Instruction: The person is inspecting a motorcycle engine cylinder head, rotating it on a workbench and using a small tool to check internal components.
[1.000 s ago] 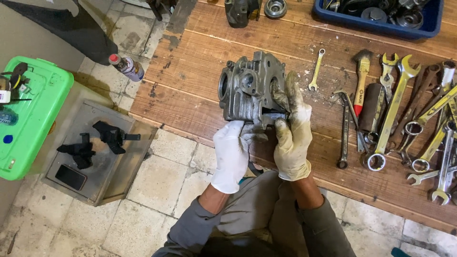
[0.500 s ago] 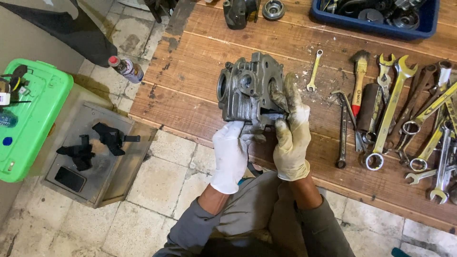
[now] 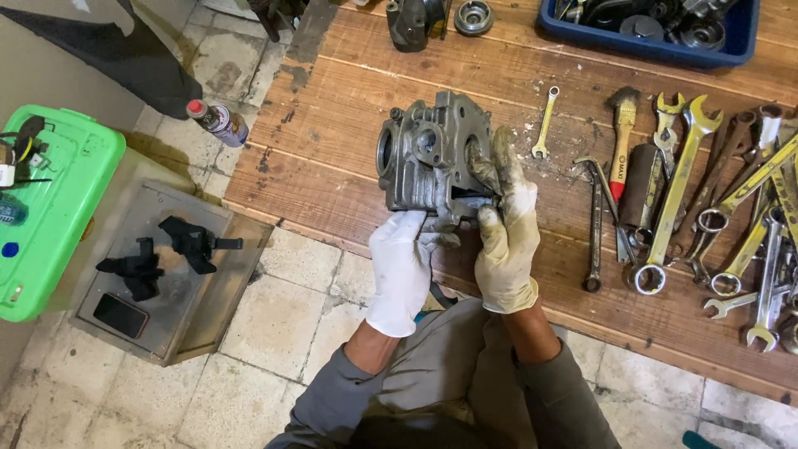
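Wooden plank surface [image 3: 332, 158] sits low over a tiled floor [image 3: 274, 333], and we see a grey metal engine part [image 3: 428, 158] standing at its near edge, right in front of the seated person. Our left hand [image 3: 401, 270], in a clean white glove, props the part from below, fingers curled against its lower edge. Our right hand [image 3: 505, 241], in a grimy glove, clamps the right side, fingers closed over the top and flank; both hands grip the part. To do this well, we judge the casting should stay braced on the wood rather than lifted, with the left hand taking the weight while the right steadies, since greasy gloves could slip on the metal. Keep fingers off any sharp edges. Right of the part lie a small spanner [image 3: 544, 125], a brush [image 3: 621, 137] with a wooden handle bearing a small red label, and a row of wrenches [image 3: 723, 208]. At the far edge sits a blue tray [image 3: 648, 46] of dark parts. On the floor at left lies a spray can [image 3: 218, 122] with a red cap and a printed wrap, beside a bright green plastic lid [image 3: 50, 216] and a clear bin [image 3: 166, 274] holding black pieces.
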